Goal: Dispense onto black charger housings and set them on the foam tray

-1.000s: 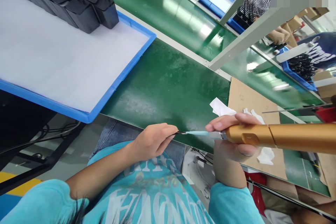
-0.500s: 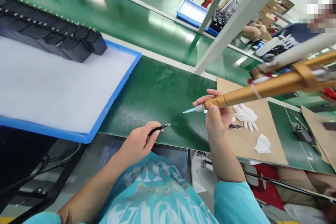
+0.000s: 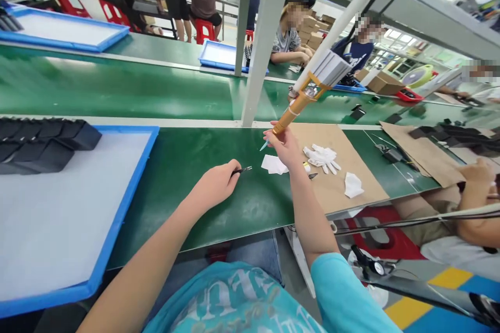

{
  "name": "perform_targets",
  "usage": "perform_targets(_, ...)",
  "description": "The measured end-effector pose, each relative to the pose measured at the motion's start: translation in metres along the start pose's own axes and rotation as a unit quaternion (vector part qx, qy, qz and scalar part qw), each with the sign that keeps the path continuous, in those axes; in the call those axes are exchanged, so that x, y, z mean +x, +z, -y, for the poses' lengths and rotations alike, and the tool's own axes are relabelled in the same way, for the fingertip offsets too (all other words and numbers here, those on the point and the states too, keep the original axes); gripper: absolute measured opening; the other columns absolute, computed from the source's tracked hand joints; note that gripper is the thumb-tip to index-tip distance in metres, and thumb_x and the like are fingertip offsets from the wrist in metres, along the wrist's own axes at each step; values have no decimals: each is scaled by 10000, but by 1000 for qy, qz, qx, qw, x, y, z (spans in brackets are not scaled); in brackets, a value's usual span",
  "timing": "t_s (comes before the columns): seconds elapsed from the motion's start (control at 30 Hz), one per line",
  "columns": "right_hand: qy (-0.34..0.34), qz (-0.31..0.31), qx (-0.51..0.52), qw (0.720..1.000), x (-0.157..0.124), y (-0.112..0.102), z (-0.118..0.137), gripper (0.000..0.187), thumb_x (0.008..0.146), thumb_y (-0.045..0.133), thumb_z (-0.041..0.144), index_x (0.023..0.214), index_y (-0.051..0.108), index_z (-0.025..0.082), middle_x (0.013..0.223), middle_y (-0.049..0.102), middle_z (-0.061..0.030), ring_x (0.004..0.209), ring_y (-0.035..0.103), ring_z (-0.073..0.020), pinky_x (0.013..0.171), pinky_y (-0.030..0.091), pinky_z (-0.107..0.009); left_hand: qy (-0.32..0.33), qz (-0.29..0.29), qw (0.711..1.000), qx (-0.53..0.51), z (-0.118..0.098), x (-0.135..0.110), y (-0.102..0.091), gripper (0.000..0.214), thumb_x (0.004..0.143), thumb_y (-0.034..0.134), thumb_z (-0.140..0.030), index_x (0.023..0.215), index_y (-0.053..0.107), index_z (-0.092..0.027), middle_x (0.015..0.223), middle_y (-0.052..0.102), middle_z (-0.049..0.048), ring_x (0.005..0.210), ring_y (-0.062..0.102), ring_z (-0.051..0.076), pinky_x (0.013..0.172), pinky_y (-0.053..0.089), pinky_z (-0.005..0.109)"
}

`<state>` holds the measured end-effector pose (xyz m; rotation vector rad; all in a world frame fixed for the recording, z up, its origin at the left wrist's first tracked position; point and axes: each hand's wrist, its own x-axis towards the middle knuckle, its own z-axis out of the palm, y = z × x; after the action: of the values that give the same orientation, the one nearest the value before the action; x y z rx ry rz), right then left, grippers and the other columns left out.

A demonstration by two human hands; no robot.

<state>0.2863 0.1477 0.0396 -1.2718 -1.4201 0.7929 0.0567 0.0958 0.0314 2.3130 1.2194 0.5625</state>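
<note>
My left hand (image 3: pixel 219 183) is closed in a pinch round a small black piece with short metal prongs (image 3: pixel 242 170); the fingers cover its rear part. My right hand (image 3: pixel 286 146) is wrapped round the lower end of a gold-coloured dispensing tool (image 3: pixel 291 114). A pale blue tapered nozzle (image 3: pixel 264 145) sticks out of it, pointing down and left. The nozzle is apart from the prongs, above and to their right. A white paper sheet (image 3: pixel 272 164) lies on the green bench beneath my right hand.
A blue-rimmed tray (image 3: pixel 135 187) with rows of black cases (image 3: pixel 47 145) stands at left. White gloves (image 3: pixel 322 158) and a crumpled tissue (image 3: pixel 353 186) lie on brown cardboard (image 3: pixel 367 195). A white metal post (image 3: pixel 260 62) rises behind the bench. Other people sit nearby.
My view has turned upward and right. My right hand has moved forward over the bench with the dispensing tool, uncovering the white sheet. My left hand has also moved forward with the black piece.
</note>
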Motion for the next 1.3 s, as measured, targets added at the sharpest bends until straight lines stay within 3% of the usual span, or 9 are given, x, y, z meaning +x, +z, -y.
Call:
perform_targets(0.13,11,-20,-51,998,4,0,-4,515,816,600,427,1277,466,240,1080,671,-53,970,632,-191,749,555,-322,-5,-12,999,-32,12,24,12,159,925,399,-302,967,529,-220,870,691,37,756,656,203,674,471,294)
perform_targets(0.33,5,19,-167,986,-6,-20,7,555,853,559,403,1372,405,279,1214,628,-50,1034,619,-193,803,533,-333,-46,-25,998,-19,35,18,27,249,914,395,-421,1025,517,-234,898,709,23,712,664,189,661,483,286)
perform_targets(0.47,66,-109,-291,948,-47,-88,-7,481,840,560,313,1316,504,341,1202,647,-2,968,625,-171,857,510,-322,-34,-16,999,-4,32,15,31,266,915,388,-441,1038,510,-239,919,711,18,741,673,187,640,475,272)
perform_targets(0.6,156,-272,-317,895,-104,-170,-42,397,762,561,243,1142,633,156,1184,630,-155,1110,551,-302,1004,391,-487,-4,4,1000,9,19,11,31,270,931,362,-444,1022,515,-241,864,701,6,660,646,168,590,446,263)
perform_targets(0.73,191,-361,-270,872,-138,-209,-69,234,699,608,330,839,666,152,1050,656,-175,1118,526,-335,1004,367,-508,10,9,1000,25,10,7,28,263,941,345,-425,1010,518,-240,762,667,-16,581,598,151,558,413,259)
perform_targets(0.87,185,-385,-144,893,-139,-204,-74,388,709,578,537,852,623,179,858,674,-101,829,625,-246,762,501,-408,19,10,999,24,8,6,26,256,944,347,-416,1009,521,-240,729,645,-29,567,584,141,550,402,251)
perform_targets(0.97,172,-347,-26,922,-131,-184,-62,473,698,572,627,910,602,206,792,678,-53,618,612,-169,607,506,-334,21,8,999,25,10,6,27,253,944,352,-412,1010,523,-238,728,645,-29,561,582,137,541,396,248)
perform_targets(1.1,173,-249,100,948,-127,-147,-39,443,681,673,578,919,618,208,799,702,-56,570,628,-157,556,515,-304,27,5,999,29,10,6,27,241,947,356,-398,1009,522,-235,747,657,-21,586,597,140,550,400,248)
perform_targets(1.3,210,-134,205,946,-128,-103,-22,374,757,659,519,982,590,228,870,721,-59,596,669,-180,495,508,-281,41,4,999,35,8,6,27,217,951,365,-376,1002,524,-238,759,660,-28,616,612,146,560,403,253)
